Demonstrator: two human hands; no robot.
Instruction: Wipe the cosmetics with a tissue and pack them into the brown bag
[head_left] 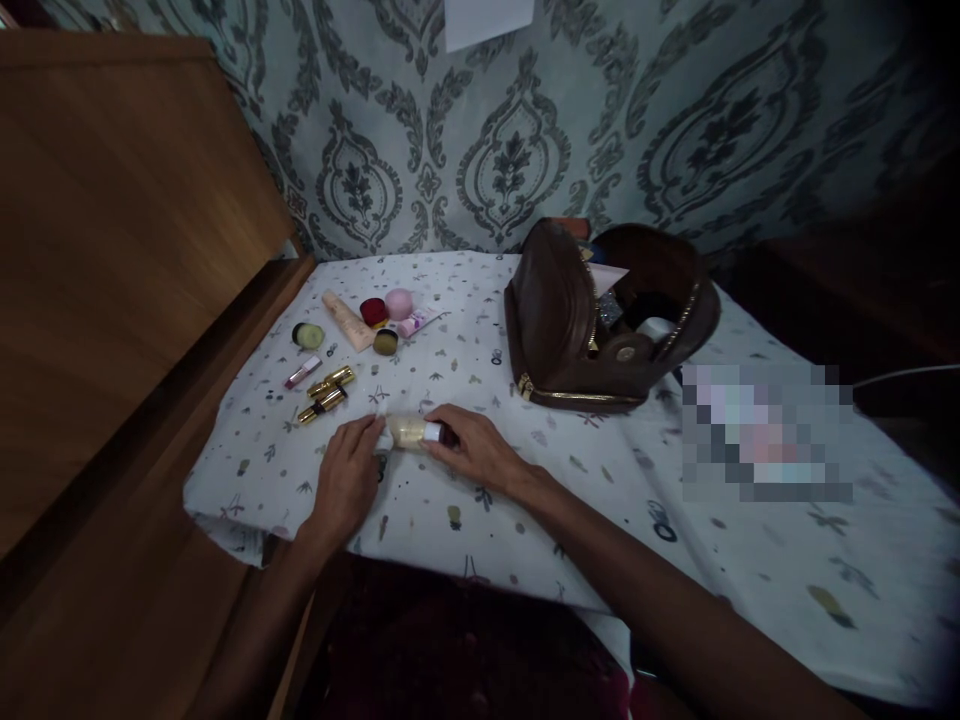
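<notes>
Low over the cloth lies a small clear bottle [409,432] with pale yellowish contents, held sideways between my two hands. My right hand [484,452] is closed around its right end, where a white band and a dark part show. At the opposite end, the fingers of my left hand [349,475] are closed on the whitish tip; the fingertips are partly hidden. Just beyond my left hand are gold lipstick tubes [330,381] and a small pinkish lip gloss tube [302,373].
Farther back lie a peach squeeze tube [348,320], a pink jar [399,303], a red-lidded jar [373,311] and a green jar [308,336]. An unzipped brown bag [555,310] with items inside stands right of them. A wooden cabinet [135,200] borders the left.
</notes>
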